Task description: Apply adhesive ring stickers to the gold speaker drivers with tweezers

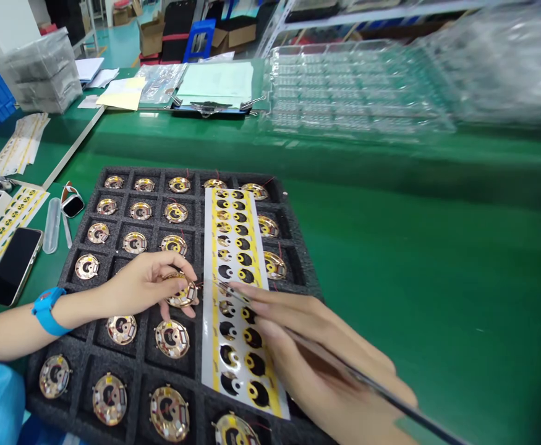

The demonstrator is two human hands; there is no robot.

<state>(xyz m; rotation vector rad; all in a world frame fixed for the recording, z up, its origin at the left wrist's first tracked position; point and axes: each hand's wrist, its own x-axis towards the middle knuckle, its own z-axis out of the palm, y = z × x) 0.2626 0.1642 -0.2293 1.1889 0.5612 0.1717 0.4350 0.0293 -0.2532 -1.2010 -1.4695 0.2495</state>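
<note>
My left hand (pixel 161 279) pinches a round gold-rimmed part (pixel 183 292) by its edge, above a black foam tray (pixel 196 383). In my right hand (pixel 298 346) is a pair of metal tweezers (pixel 344 369), their tips pointing left toward that part. The tweezers' tips are over a sheet of yellow and black stickers (pixel 214 290), which lies lengthwise across the tray. Several similar round parts, such as one gold disc (pixel 172 339), sit in the tray's compartments. Some compartments are partly covered by the sheet and my hands.
A phone (pixel 13 266), a smartwatch (pixel 72 203) and a clear plastic case (pixel 51 225) lie left of the tray. Behind it are a clipboard with papers (pixel 217 86) and clear plastic trays (pixel 344 86). More sticker strips (pixel 8 228) lie at the far left.
</note>
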